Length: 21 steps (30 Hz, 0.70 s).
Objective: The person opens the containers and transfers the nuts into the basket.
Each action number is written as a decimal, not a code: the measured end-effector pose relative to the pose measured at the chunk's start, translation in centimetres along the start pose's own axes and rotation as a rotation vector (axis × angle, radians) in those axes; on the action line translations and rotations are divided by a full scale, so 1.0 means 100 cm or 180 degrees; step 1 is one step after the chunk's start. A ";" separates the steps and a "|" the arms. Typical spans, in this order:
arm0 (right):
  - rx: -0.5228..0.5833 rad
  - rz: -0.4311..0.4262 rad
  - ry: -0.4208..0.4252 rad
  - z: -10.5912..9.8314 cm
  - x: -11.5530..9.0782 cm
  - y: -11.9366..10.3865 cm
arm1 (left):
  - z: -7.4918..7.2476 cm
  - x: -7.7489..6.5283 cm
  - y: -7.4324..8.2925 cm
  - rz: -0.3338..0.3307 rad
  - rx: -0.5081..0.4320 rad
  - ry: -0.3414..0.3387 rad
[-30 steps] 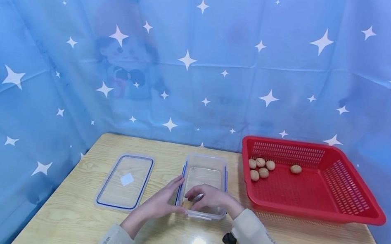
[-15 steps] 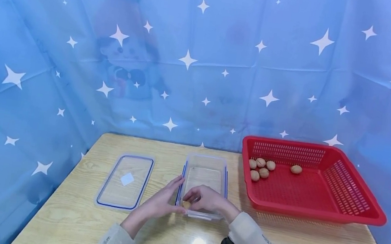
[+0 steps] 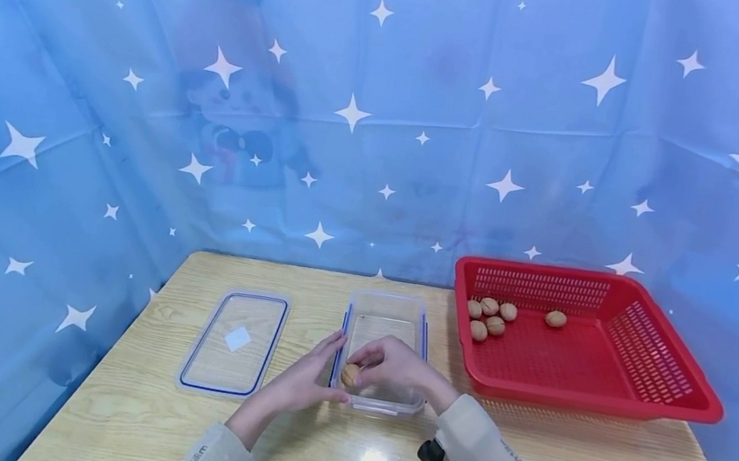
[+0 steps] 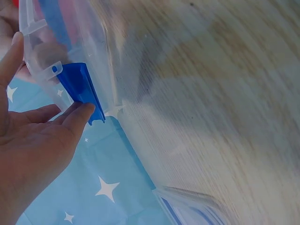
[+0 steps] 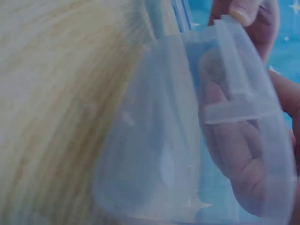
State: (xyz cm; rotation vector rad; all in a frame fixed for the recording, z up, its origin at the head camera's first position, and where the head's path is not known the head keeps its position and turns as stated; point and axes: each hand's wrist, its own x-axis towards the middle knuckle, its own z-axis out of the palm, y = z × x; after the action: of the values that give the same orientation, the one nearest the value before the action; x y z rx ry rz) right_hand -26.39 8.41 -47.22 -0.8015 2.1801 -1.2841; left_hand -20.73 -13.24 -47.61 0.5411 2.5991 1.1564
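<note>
A clear plastic food container (image 3: 387,329) with blue side clips stands lidless on the table. My right hand (image 3: 392,364) reaches into its near left part and pinches a walnut (image 3: 350,374) between thumb and fingers. In the right wrist view, the fingers and walnut show blurred through the container's clear wall. My left hand (image 3: 303,385) holds the container's near left corner, thumb at the front rim and fingers along the left side. In the left wrist view, fingertips of that hand press on the blue clip (image 4: 79,86).
A clear lid (image 3: 231,357) with a blue seal and a white label lies to the left. At the right stands a red plastic basket (image 3: 566,396) with several walnuts (image 3: 489,307) in its left part and one walnut (image 3: 555,319) apart. A starry blue curtain hangs behind the table.
My right hand and the walnut have risen slightly from the container's near left corner, and more of the walnut shows. The left hand stays at the corner.
</note>
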 end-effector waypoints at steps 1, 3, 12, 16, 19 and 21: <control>-0.0033 -0.0018 0.0008 -0.002 0.000 -0.002 | 0.000 0.000 0.000 0.0005 0.0007 -0.0003; -0.0097 -0.0068 0.0027 -0.006 0.001 -0.005 | 0.000 0.000 0.001 0.0019 0.0009 0.0000; -0.0100 -0.0113 0.0133 -0.031 0.000 -0.032 | -0.001 0.001 0.001 -0.0012 -0.0012 0.0019; -0.0106 -0.0199 0.0196 -0.043 0.000 -0.043 | 0.000 0.001 0.001 -0.0024 -0.0037 0.0011; -0.0134 -0.0188 0.0271 -0.054 0.000 -0.051 | 0.001 0.000 0.000 -0.0043 -0.0049 0.0007; -0.0099 -0.0173 0.0311 -0.061 0.000 -0.058 | 0.001 0.000 0.000 -0.0039 -0.0034 0.0012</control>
State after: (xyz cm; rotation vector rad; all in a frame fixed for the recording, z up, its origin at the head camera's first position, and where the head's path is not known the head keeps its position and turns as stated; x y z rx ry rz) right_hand -29.00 9.89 -39.32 -0.8315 2.2742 -1.3452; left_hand -20.70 -13.14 -47.67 0.5204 2.5942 1.1677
